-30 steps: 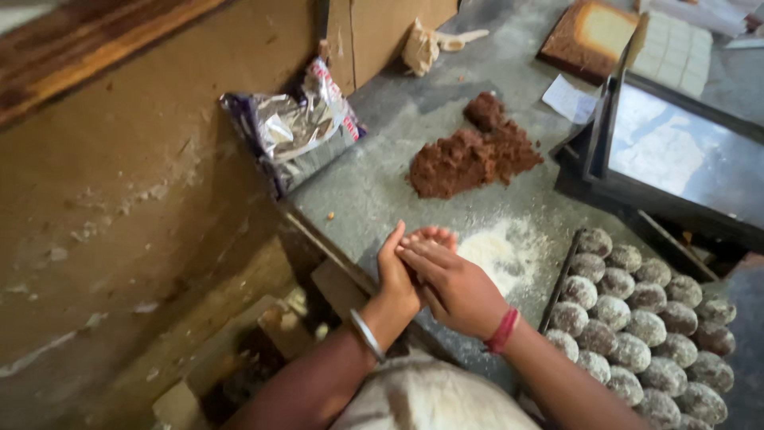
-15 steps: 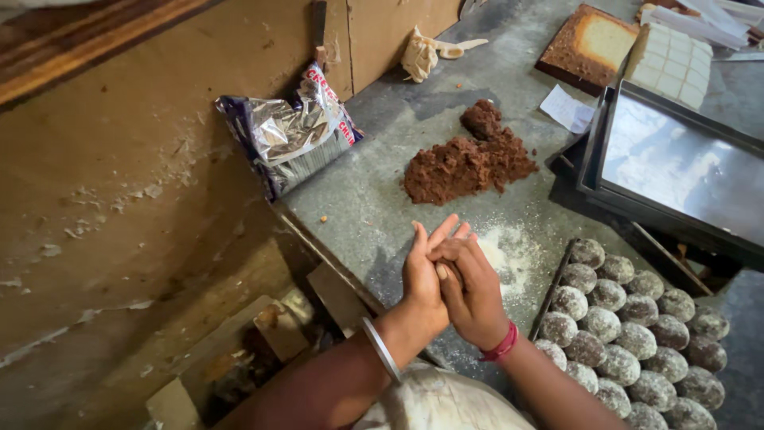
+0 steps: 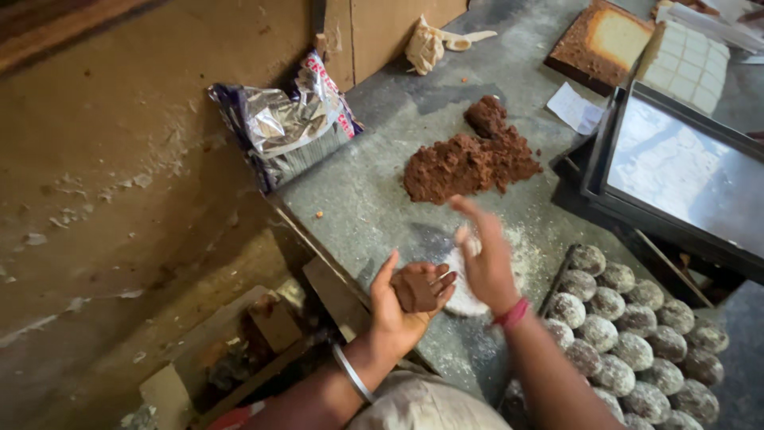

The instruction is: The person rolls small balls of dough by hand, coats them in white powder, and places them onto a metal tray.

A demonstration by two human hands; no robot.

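Left hand [image 3: 402, 306]: lying palm up and open at the table's near edge, cradling a brown dough piece [image 3: 415, 291] on the palm, fingers spread rather than closed around it; wearing a metal bangle [image 3: 352, 374] at the wrist.
Right hand [image 3: 484, 259]: hovering just beside and above the left palm, fingers stretched out flat, gripping nothing, slightly blurred; wearing a red band [image 3: 512, 314] at the wrist.
Dough piece: resting flattened in the left palm, over the table edge, just beside the white powder.
White powder [image 3: 469, 296]: lying dusted in a patch on the grey table [image 3: 374, 199], partly hidden behind both hands.
Brown dough mound [image 3: 469, 159]: sitting crumbly on the table beyond the hands, well apart from them.
Tray of coated balls [image 3: 637, 334]: standing to the right of the right forearm, holding rows of round pieces dusted pale.
Metal baking tray [image 3: 684, 171]: lying shiny at the far right, beyond the coated balls.
Foil packet [image 3: 282, 127]: lying crumpled and open at the table's far left corner, against the wall.
Cake slab [image 3: 601, 44]: resting at the far end of the table, brown on top with a pale cut face.
Crumpled paper [image 3: 430, 44]: lying near the far wall, left of the cake slab.
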